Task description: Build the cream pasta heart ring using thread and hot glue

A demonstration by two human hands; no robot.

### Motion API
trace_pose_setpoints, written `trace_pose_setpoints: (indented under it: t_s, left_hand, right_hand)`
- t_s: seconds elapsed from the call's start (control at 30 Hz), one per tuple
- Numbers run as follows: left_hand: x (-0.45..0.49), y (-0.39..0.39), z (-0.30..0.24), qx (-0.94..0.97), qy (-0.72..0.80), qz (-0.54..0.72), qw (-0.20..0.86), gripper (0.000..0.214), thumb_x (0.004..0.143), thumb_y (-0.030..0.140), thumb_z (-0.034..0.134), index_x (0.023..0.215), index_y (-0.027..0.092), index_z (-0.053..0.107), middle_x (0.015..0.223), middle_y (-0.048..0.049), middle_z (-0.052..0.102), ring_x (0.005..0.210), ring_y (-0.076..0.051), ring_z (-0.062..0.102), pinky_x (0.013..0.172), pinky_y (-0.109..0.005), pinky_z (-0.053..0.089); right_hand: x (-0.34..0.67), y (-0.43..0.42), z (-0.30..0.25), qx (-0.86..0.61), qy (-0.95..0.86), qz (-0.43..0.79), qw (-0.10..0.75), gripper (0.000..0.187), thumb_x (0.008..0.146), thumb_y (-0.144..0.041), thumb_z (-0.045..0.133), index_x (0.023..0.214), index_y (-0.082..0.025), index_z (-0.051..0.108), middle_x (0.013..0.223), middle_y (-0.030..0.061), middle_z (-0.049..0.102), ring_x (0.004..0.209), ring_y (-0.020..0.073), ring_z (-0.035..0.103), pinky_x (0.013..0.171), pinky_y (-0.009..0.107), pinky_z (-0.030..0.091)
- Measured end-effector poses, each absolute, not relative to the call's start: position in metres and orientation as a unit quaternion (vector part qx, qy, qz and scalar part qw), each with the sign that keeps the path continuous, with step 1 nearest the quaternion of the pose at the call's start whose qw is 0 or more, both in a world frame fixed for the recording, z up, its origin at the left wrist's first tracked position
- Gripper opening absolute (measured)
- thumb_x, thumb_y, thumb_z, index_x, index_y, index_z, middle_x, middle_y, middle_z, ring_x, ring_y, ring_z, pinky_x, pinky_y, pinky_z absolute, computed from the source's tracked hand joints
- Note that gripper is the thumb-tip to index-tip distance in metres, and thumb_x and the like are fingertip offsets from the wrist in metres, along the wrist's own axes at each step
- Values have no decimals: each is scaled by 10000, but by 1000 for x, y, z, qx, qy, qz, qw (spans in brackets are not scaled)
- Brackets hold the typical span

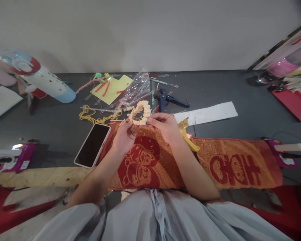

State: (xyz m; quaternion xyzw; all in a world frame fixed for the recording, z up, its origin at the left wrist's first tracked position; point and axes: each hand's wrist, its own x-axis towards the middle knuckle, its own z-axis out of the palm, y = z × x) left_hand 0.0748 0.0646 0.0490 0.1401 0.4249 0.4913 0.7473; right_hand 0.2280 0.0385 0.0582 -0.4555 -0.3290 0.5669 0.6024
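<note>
Pinching the lower left edge of a cream-coloured, ring-shaped piece [147,109] made of many short sticks, the left hand [125,134] has its thumb bent up against it, while the right hand [164,125] pinches its lower right edge between thumb and fingers. The piece is held up between the two hands, its opening facing the viewer, near the far edge of an orange and red towel [230,164] laid on the dark counter [215,87]. Just beside the right forearm lies a yellow tool [188,137], partly on the towel, with a white strip [208,112] next to it. Beyond the hands are a dark blue tool [163,99] with its handles apart, crumpled clear plastic [137,88] and a yellow sheet [109,92] bearing red pieces. Left of the left hand, a phone [92,145] lies screen up, below a tangle of yellow cord [86,117]. Farther left, a white bottle [50,78] with a light blue base leans at a slant in the view.
</note>
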Motion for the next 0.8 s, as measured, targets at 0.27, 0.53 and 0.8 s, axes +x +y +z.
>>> trace_pose_setpoints:
  t_s: [0.27,0.53,0.8]
  left_hand:
    - [72,66,38,219,392,499,742,143,774,100,676,895,165,637,849,15,727,627,-18,654,652,-84,544]
    - [77,65,50,136,419,509,739,170,854,0,521,840,141,616,792,6,735,667,-33,693,653,-78,554]
    - [79,67,62,42,459,471,753,288,968,66,410,760,94,607,662,-40,689,613,-56,693,554,-45,526]
  right_hand:
    - [235,40,56,-469,-313,572,597,203,536,-347,853,590,-207,716,487,-26,611,460,90,499,473,259,380]
    - [239,45,47,-501,-357,479,627,246,687,-400,755,628,-204,621,504,-54,534,473,72,448,493,247,380]
    - [279,52,42,-472,-230,363,770,274,730,-418,665,719,-247,452,593,-73,449,479,75,399,450,232,324]
